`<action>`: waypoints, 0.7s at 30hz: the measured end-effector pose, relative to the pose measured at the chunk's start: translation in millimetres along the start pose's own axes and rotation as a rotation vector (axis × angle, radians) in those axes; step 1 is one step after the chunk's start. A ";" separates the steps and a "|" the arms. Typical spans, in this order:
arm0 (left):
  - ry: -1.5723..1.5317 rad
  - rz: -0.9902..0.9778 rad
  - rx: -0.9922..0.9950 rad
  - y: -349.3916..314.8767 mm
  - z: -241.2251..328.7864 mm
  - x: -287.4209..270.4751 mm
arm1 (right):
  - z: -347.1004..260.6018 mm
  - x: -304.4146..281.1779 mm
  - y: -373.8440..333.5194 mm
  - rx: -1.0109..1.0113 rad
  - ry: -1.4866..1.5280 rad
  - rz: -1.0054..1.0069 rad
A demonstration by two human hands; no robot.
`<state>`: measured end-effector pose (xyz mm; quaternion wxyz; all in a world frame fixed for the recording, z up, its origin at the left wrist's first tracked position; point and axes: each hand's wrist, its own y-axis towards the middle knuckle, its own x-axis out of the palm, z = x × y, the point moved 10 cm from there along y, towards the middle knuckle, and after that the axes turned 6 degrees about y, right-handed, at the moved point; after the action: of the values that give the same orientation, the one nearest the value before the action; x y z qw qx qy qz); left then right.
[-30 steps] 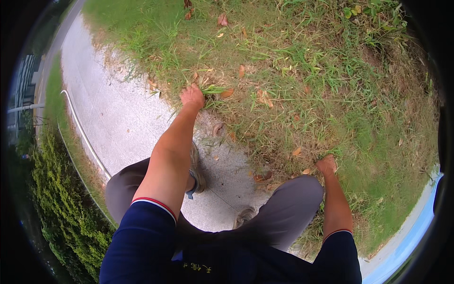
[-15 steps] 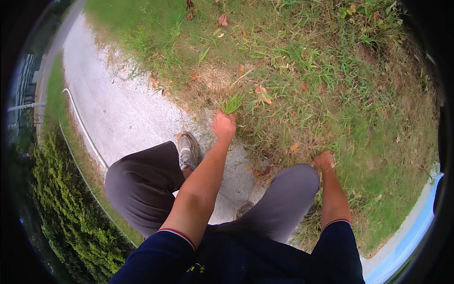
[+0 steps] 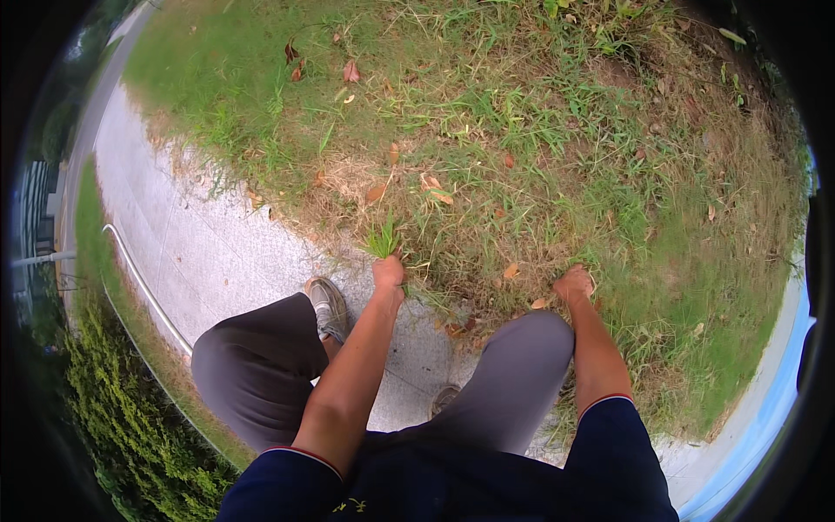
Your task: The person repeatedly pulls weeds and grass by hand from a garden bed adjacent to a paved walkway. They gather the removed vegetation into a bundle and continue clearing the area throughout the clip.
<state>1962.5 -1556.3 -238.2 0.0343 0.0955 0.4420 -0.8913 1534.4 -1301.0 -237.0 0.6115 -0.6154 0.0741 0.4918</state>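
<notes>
The fingers (image 3: 393,258) of the left hand (image 3: 385,277) are closed around a grass tuft (image 3: 381,238); green blades project from the top of the grip. The left hand and the tuft are positioned at the right-hand edge of the walkway (image 3: 200,222), where the pale paving meets the grassy ground (image 3: 539,165).

The right hand (image 3: 573,284) is set low among the grass, to the right of the walkway. Its fingers are bent and partly hidden; whether they grip any blades cannot be determined. An orange dry leaf (image 3: 511,271) lies near this hand, between it and the walkway.

Both forearms are bare below dark blue sleeves (image 3: 609,444) with red-and-white trim. The left shoe (image 3: 328,304) rests on the walkway, close to its grassy edge. The right shoe (image 3: 444,398) is also on the walkway, mostly covered by the leg. The grey trousers (image 3: 513,365) show bent knees: the left over the walkway, the right over its boundary with the grass.

A curved, light-coloured rail (image 3: 146,283) runs along the walkway's left side. A green hedge (image 3: 130,409) stands beyond the rail, further from the walkway. A blue strip (image 3: 748,452) follows the far side of the grass from the walkway.
</notes>
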 end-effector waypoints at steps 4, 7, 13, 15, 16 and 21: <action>-0.369 0.012 0.149 -63.1 94.3 22.1 | -8.5 -20.3 -14.8 -0.016 0.068 0.003; -0.310 0.012 0.183 -55.1 124.2 23.3 | -18.8 -26.6 -27.7 -0.029 0.100 -0.005; -0.444 0.013 0.305 -104.0 171.9 45.7 | -12.3 -25.3 -23.0 -0.007 0.090 -0.053; -0.207 0.155 0.483 -129.6 214.7 38.1 | -12.1 -21.7 -24.8 -0.006 0.112 -0.085; -0.298 0.123 0.513 -130.0 249.4 28.1 | -15.4 -32.2 -33.4 -0.012 0.087 -0.070; -0.225 0.140 0.704 -76.2 411.2 11.9 | -17.3 -24.7 -25.1 -0.008 0.154 -0.020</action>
<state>1882.3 -1836.4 62.0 0.1088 0.0328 0.0943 -0.9890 1548.2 -1321.8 -206.7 0.6064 -0.6545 0.1127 0.4373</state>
